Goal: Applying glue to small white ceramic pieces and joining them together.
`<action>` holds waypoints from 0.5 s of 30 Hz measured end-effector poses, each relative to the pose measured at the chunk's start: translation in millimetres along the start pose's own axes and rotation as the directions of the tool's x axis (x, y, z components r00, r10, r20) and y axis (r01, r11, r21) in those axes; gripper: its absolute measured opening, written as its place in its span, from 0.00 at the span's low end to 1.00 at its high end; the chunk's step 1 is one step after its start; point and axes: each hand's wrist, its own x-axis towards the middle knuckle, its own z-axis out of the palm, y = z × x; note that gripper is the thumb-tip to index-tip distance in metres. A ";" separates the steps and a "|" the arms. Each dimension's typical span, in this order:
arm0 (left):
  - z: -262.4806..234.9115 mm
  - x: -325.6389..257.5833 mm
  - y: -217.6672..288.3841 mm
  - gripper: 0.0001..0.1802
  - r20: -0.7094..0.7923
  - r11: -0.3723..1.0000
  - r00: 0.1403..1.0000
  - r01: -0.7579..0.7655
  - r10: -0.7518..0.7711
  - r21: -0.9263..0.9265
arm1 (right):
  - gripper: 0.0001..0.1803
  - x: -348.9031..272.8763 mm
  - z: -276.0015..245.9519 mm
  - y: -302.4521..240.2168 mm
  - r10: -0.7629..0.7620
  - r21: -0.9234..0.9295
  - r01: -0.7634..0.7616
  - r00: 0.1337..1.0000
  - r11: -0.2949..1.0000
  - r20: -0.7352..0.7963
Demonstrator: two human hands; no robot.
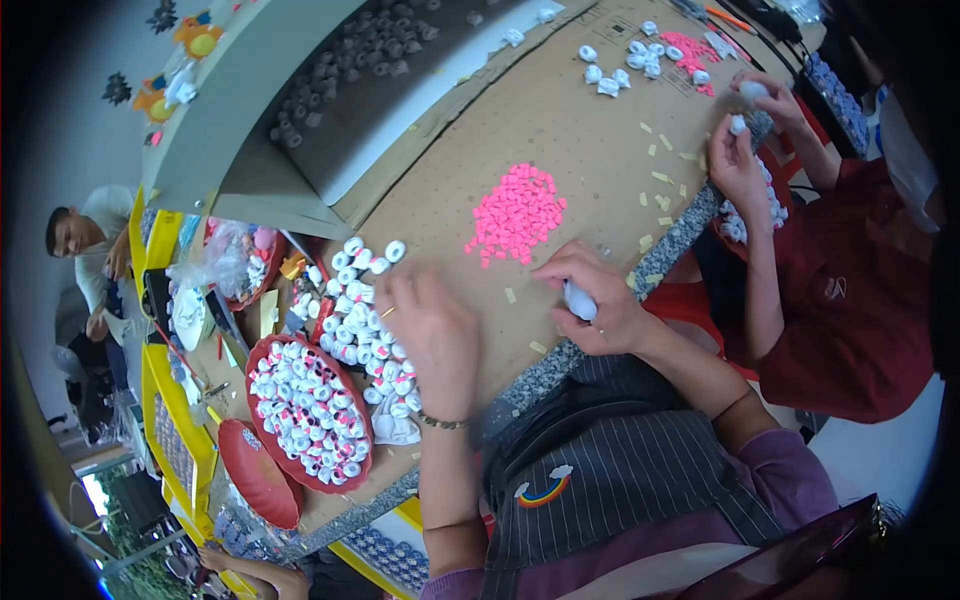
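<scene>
White pieces point(350, 325) heaped beside the left hand point(432, 335), one pale piece point(580, 300) in the right hand point(615, 312)

In the head view, the person's right hand is curled round the pale piece near the table's front edge. Its forefinger stretches out leftward; whether the fingertip holds anything is too small to tell. The left hand is blurred at the right side of the heaped white pieces; one cannot tell how far its fingers are apart, nor whether they touch the heap.

Pink bits point(518, 212) lie beyond and between the two hands. On the left, the white pieces lie beside a full red tray point(335, 487), leaving little room there. A grey box point(285, 195) bounds the table's far left. Toward the far right stretches brown cardboard point(440, 215), with yellow strips point(661, 177) along the speckled stone edge point(535, 380). A co-worker's hands point(740, 165) work over that edge, well apart from the right hand.
</scene>
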 end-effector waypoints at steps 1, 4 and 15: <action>1.7 3.3 4.7 0.16 0.057 0.987 0.997 -0.041 0.051 -0.158 | 0.23 -0.4 -0.4 -0.1 -0.013 0.006 0.013 1.000 1.000 0.002; 14.4 2.2 30.0 0.28 0.191 0.901 0.979 0.146 -0.072 -0.409 | 0.24 -3.1 2.4 5.4 0.047 0.028 -0.046 0.998 0.999 -0.045; 46.1 25.3 49.4 0.32 0.175 0.726 0.985 0.117 0.005 -0.678 | 0.16 -12.2 0.2 10.1 0.209 0.302 -0.158 0.968 0.940 -0.143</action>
